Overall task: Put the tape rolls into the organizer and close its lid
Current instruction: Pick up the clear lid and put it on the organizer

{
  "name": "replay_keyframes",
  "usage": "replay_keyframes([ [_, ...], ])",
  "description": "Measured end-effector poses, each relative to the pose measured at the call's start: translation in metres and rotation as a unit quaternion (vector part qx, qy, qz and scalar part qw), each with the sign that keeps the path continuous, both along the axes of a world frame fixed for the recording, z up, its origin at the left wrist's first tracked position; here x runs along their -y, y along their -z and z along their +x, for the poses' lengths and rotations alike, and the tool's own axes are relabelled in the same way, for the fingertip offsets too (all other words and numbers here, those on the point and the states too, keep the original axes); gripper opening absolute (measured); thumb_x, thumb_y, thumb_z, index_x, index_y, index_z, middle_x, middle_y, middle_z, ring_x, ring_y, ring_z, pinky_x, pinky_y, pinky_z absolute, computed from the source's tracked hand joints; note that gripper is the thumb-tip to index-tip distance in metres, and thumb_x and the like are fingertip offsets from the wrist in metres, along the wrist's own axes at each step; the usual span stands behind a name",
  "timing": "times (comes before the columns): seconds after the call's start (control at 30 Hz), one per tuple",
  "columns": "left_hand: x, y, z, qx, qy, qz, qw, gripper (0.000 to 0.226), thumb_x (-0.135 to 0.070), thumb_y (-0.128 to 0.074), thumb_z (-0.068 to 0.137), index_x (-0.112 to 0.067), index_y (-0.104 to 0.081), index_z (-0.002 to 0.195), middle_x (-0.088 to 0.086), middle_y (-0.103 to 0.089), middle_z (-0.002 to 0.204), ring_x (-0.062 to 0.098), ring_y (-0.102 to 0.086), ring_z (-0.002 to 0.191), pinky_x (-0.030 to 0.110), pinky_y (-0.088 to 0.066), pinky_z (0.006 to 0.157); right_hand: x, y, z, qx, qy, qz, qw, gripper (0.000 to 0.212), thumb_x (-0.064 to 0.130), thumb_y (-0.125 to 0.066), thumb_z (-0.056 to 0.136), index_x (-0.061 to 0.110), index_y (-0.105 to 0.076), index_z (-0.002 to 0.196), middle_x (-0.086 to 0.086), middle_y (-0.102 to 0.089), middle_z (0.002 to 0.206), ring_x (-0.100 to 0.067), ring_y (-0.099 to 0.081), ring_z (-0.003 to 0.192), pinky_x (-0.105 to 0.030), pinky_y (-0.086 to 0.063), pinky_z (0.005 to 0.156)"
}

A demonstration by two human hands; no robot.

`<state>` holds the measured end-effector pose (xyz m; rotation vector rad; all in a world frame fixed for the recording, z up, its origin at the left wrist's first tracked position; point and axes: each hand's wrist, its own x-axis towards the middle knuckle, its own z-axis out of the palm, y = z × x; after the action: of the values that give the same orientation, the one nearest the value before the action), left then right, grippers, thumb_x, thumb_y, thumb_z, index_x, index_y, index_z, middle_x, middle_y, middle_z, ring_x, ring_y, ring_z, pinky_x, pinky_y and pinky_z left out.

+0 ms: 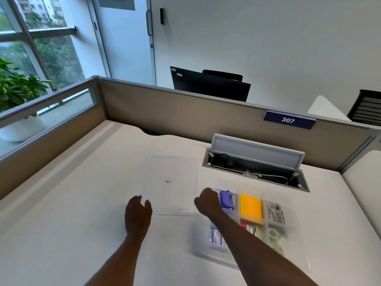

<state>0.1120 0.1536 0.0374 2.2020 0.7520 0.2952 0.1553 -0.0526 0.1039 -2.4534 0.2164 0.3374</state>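
The lid (169,184) lies flat between two empty, loosely curled hands, left (137,211) and right (208,202), box (296,205) to its right.

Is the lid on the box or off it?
Off. The clear lid lies flat on the desk left of the open organizer, with both hands at its near edge.

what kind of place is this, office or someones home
Most likely an office cubicle: a tan fabric partition carries a dark blue number plate reading 307, the white desk has a flip-up cable well, and a black monitor back shows at the next desk.
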Motion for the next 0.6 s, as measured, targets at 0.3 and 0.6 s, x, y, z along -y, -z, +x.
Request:
replay_keyframes([
  [0.3, -0.021, 0.006, 0.022, -0.148, 0.027, -0.001, 0.989, 0.043, -0.027, -0.061, 0.086, 0.005, -0.052, 0.114, 0.024, -0.053, 0.118, 0.041, -0.049, 0.117, 0.047, -0.044, 0.098, -0.030, 0.024, 0.010, -0.103, -0.020, -0.011, 0.994, 0.020, 0.010, -0.048, 0.083, 0.000, -0.057, 0.097, -0.022, -0.063, 0.111, -0.037, -0.061, 0.106, -0.032, -0.049, 0.078],
  [0.6, -0.031, 0.004, 0.038, -0.141, -0.052, -0.033, 0.988, 0.037, -0.021, -0.057, 0.085, 0.007, -0.055, 0.109, 0.029, -0.060, 0.114, 0.045, -0.055, 0.110, 0.045, -0.046, 0.093, -0.043, 0.024, 0.019, -0.127, 0.216, 0.206, 0.946, 0.013, -0.001, -0.045, 0.077, 0.005, -0.047, 0.065, -0.013, -0.051, 0.063, -0.024, -0.052, 0.047, -0.023, -0.038, 0.047],
])
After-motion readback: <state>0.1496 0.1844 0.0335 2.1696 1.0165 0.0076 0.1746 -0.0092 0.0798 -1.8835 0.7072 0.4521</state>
